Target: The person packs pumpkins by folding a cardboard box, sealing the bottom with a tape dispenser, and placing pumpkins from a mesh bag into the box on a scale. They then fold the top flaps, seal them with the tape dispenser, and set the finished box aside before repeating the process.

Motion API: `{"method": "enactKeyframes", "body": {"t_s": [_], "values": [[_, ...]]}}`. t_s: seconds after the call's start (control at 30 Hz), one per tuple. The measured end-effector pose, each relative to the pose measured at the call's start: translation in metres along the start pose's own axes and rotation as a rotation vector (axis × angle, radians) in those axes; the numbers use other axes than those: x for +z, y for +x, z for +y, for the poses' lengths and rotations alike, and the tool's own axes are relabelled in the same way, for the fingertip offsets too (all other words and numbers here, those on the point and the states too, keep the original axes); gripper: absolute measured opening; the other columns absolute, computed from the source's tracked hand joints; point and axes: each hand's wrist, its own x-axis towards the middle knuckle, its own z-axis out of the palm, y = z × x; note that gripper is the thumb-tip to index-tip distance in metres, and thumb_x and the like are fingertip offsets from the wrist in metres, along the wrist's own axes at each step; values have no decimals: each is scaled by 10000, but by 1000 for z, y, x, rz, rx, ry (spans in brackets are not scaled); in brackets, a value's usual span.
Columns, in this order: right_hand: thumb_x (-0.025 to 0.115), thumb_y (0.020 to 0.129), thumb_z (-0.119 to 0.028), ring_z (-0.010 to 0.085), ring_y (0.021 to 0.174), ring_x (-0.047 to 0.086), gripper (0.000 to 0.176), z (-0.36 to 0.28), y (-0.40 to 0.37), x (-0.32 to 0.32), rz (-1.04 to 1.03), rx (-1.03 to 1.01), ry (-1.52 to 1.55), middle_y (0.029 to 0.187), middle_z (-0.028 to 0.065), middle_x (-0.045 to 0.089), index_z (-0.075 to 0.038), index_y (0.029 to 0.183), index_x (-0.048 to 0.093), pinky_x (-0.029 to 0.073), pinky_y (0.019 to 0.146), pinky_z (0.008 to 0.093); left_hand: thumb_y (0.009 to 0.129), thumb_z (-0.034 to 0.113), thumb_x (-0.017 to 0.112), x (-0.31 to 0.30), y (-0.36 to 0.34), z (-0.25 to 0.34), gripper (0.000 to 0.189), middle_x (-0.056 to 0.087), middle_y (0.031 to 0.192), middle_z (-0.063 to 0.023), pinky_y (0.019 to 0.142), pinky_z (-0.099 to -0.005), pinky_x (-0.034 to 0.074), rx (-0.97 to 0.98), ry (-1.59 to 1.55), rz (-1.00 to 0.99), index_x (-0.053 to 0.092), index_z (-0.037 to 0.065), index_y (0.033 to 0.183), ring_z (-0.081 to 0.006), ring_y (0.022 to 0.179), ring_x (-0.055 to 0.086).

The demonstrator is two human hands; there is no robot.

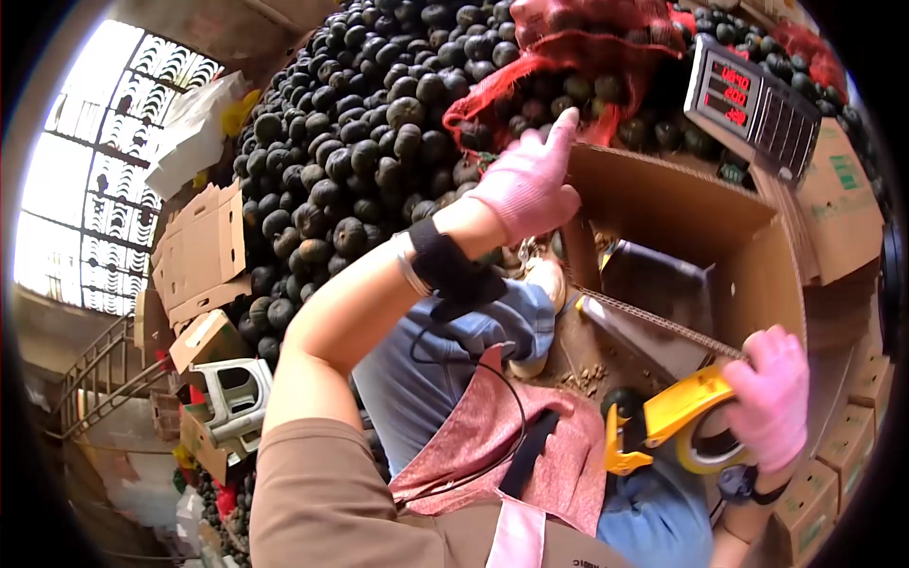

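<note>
My left hand (530,185), in a pink glove, is at the left corner of an open cardboard box (682,189), its thumb against the wall and its index finger stretched out along the edge. My right hand (772,393), also in a pink glove, is closed around a yellow tape dispenser (686,402) fitted with a roll of tape. The dispenser overlaps the box's near edge in this view, at its right corner. Through the box's opening a grey metal surface (658,279) shows.
A large heap of dark green squash (369,142) fills the back, with a red mesh bag (597,38) on it. A scale display with red digits (748,104) stands at the right. Flattened cardboard (838,204) leans behind it. A plastic stool (237,398) is at left.
</note>
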Motion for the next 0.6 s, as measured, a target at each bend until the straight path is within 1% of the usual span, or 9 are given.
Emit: {"method": "enactKeyframes", "body": {"t_s": [0.07,0.1,0.13,0.2,0.23,0.37,0.47,0.53,0.6], "values": [[708,483,-65,301,757,511,254,6,1,0,50,-25,-30,778,88,470,-74,723,623,398,673,424,822,185,685,10,-7,-1,639,516,1331,-252,1049,-521,439,563,63,381,461,87,1413,-437,1266,503],[708,481,-69,301,762,517,248,12,3,-4,31,-52,-35,786,87,478,-72,707,606,403,683,426,826,216,719,17,-8,5,539,512,1349,-190,1103,-563,377,786,-34,354,554,106,1326,-400,1280,485],[708,479,-78,296,773,529,248,16,2,-5,42,-59,-22,785,81,480,-72,696,587,414,721,425,894,305,667,27,-18,6,412,566,1235,-137,1101,-603,349,959,-69,211,598,123,1258,-375,1238,513],[702,489,-93,285,779,540,236,25,0,-4,81,-110,15,783,76,484,-73,688,576,422,759,427,956,419,574,37,-17,5,392,589,1081,-103,1090,-634,318,1213,-175,-61,614,142,1230,-339,1181,542],[702,489,-93,285,779,540,236,28,1,-3,86,-99,15,783,76,484,-73,688,576,422,759,427,991,470,491,43,-4,10,405,578,971,-87,1088,-636,298,1257,-245,-27,631,154,1202,-322,1116,563],[674,542,-131,250,785,560,187,32,18,-1,116,-152,25,771,41,512,-99,658,530,441,796,425,945,400,550,68,37,48,285,576,938,-31,1051,-665,284,1409,-228,-52,633,176,1101,-266,988,578],[647,616,-203,182,798,584,112,31,10,-6,75,-133,34,772,-20,538,-165,665,554,453,794,384,949,447,546,96,48,88,426,612,1058,-62,1101,-669,250,1288,292,-449,593,178,1275,-285,1119,572],[644,676,-219,146,824,603,77,32,3,-9,57,-74,13,780,-24,547,-183,681,576,454,804,363,949,515,546,138,69,82,545,569,1292,-115,1128,-670,237,1287,320,-524,526,189,1385,-320,1253,523],[622,708,-252,143,836,576,65,30,-10,4,147,-29,-72,784,-32,521,-200,694,585,440,855,373,943,485,588,160,97,95,582,431,1486,-196,1164,-649,214,1386,24,-344,497,214,1450,-405,1368,418]]}}
